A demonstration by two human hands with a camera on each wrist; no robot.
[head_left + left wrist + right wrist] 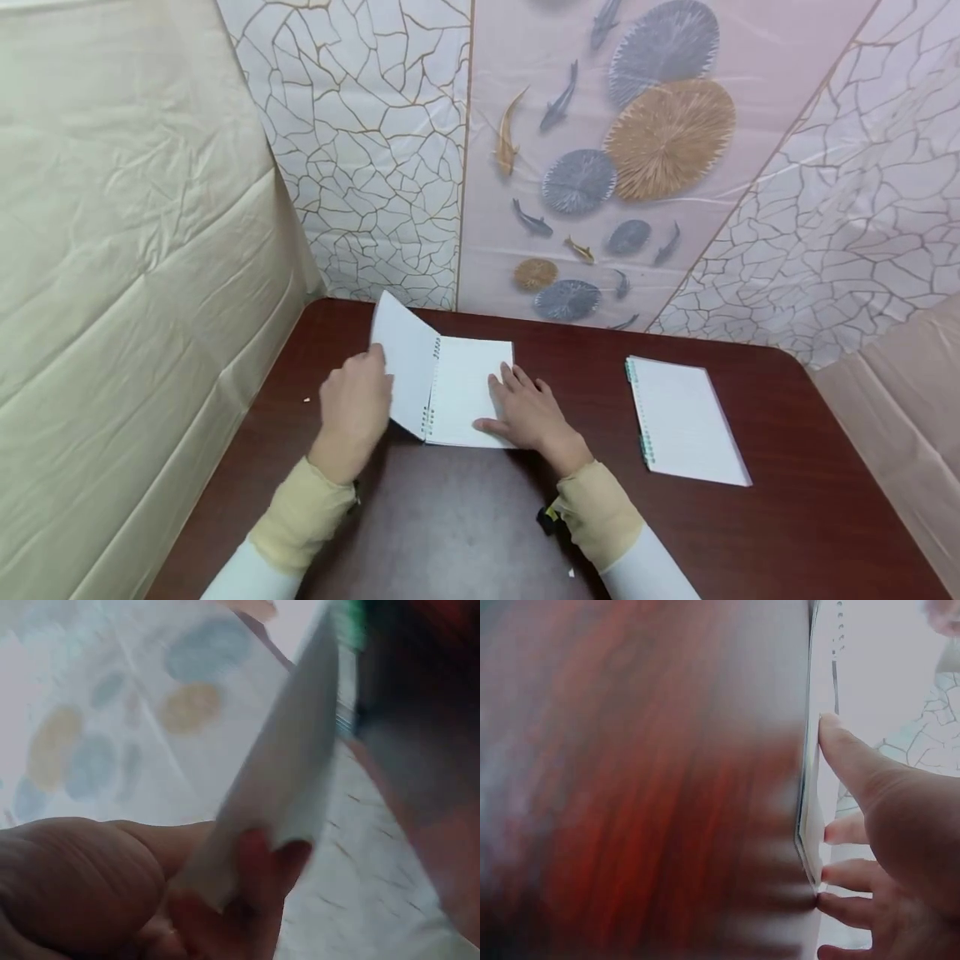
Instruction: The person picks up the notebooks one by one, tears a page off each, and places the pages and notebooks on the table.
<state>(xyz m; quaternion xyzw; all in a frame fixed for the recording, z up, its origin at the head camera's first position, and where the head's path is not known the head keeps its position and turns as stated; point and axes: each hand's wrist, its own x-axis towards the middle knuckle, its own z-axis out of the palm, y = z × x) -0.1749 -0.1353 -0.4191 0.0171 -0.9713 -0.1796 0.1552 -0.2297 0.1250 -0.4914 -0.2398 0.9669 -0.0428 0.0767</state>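
A ring-bound notebook lies spread on the dark red table, its right-hand page lined and white. My left hand grips the outer edge of its raised left side, which tilts up from the rings. In the left wrist view the thumb and fingers pinch this sheet between them. My right hand rests on the right-hand page with its fingers spread. The right wrist view shows those fingertips against the page near the notebook's edge.
A second ring-bound notebook with green rings lies to the right on the table. Small white scraps dot the surface. Patterned sheeting hangs behind the table, and a beige cloth borders its left side.
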